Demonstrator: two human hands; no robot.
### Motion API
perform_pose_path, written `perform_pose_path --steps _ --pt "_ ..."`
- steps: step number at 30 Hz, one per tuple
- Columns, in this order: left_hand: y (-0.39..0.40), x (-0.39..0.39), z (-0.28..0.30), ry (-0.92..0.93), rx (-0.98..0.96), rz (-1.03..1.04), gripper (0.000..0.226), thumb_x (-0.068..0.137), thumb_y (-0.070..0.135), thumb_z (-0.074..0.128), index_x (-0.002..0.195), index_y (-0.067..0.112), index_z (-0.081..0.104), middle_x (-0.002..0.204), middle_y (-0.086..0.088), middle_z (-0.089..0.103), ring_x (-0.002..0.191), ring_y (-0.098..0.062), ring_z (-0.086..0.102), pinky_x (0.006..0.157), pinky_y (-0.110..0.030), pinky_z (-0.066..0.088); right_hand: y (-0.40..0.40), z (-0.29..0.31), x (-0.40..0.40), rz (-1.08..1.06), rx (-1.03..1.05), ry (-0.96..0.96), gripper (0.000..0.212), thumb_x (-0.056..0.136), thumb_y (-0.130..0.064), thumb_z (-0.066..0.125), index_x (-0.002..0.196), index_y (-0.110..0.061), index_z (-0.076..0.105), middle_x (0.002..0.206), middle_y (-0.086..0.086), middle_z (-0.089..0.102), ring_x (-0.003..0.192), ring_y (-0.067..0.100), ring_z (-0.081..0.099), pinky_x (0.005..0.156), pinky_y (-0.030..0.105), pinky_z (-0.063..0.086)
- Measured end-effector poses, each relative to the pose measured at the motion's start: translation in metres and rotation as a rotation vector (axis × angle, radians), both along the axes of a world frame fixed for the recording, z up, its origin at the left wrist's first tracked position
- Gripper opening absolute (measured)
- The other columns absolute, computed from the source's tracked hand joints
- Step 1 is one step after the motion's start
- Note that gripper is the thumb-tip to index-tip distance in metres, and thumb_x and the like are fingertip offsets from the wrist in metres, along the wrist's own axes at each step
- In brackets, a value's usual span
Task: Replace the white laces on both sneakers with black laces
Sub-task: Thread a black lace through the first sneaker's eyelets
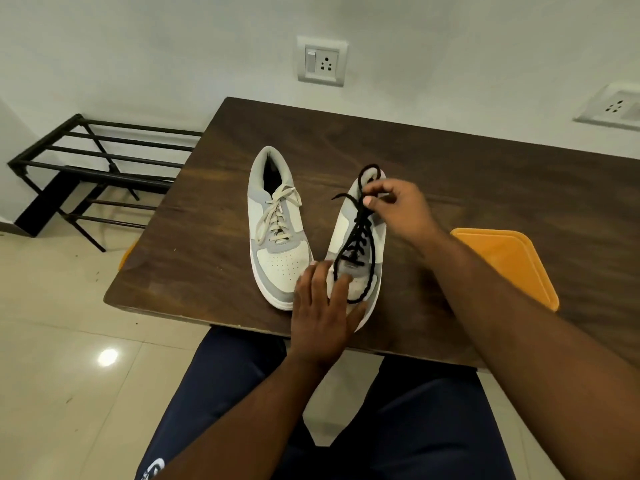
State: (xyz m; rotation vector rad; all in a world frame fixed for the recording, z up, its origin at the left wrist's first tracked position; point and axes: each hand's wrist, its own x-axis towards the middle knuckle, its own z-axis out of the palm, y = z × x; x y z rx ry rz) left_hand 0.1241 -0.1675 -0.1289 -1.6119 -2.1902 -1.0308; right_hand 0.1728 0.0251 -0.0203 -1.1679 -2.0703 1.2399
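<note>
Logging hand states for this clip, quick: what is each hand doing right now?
Left hand: open, fingers flat, pressing the toe of the grey-and-white sneaker with the black lace.
Right hand: closed, pinching the black lace near the sneaker's collar.

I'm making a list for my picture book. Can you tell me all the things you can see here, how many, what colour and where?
table: one, dark brown wood, in the middle
sneaker with white lace: one, grey and cream, on the table, left one
sneaker with black lace: one, grey and cream, on the table, right one
black lace: one, threaded up the right sneaker, ends loose
orange chair: one, beside the table at the right, mostly hidden by an arm
rack: one, black metal, on the floor at the left
wall sockets: two, white, on the wall
floor: cream tiles
legs: dark blue trousers, bottom
left hand: flat on the right sneaker's toe
right hand: pinches the black lace at the top
</note>
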Motion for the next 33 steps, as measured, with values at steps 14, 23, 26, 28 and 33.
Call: perform_pose_path --steps 14,23,26,28,33 --pt "0.053 -0.031 0.074 -0.876 -0.261 0.011 0.027 0.086 0.004 0.067 0.11 0.014 0.069 0.1 -0.005 0.068 0.092 -0.022 0.066 0.075 -0.03 0.055 0.009 -0.013 0.029 0.236 0.551 -0.443 0.069 0.085 -0.003 0.061 0.145 -0.032 0.041 0.153 0.002 0.032 0.136 0.03 0.034 0.108 0.052 0.035" --pt "0.123 -0.048 0.152 -1.765 0.073 -0.049 0.007 0.089 -0.005 0.064 0.084 0.0 0.064 0.07 -0.014 0.067 0.059 -0.02 0.067 0.055 -0.028 0.059 -0.015 -0.027 0.031 -0.048 -0.185 0.431 0.03 0.094 -0.002 0.057 0.12 -0.014 0.064 0.078 0.006 0.063 0.058 0.014 0.05 0.056 0.027 0.046" --pt "0.158 -0.064 0.133 -1.359 0.018 0.077 0.007 0.088 0.005 0.07 0.082 0.004 0.071 0.078 -0.01 0.071 0.068 -0.02 0.07 0.063 -0.026 0.06 -0.011 -0.022 0.022 -0.321 -0.357 0.559 0.027 0.099 -0.001 0.045 0.114 -0.01 0.065 0.078 0.004 0.066 0.057 0.01 0.053 0.053 0.024 0.048" --pt "0.167 -0.068 0.12 -1.11 -0.098 0.114 0.018 0.091 0.018 0.069 0.081 0.004 0.074 0.076 -0.008 0.072 0.061 -0.017 0.069 0.064 -0.031 0.061 -0.008 -0.02 0.015 -0.398 -0.351 0.549 0.026 0.099 -0.002 0.046 0.113 -0.012 0.064 0.085 0.005 0.068 0.059 0.008 0.056 0.052 0.022 0.049" --pt "0.169 -0.069 0.104 -0.894 -0.125 0.08 0.016 0.093 0.02 0.064 0.101 0.013 0.076 0.096 -0.002 0.075 0.084 -0.014 0.069 0.081 -0.027 0.056 0.002 -0.028 0.002 -0.25 -0.069 0.342 0.031 0.089 -0.006 0.066 0.119 -0.006 0.066 0.102 0.0 0.07 0.086 0.002 0.067 0.081 0.022 0.055"
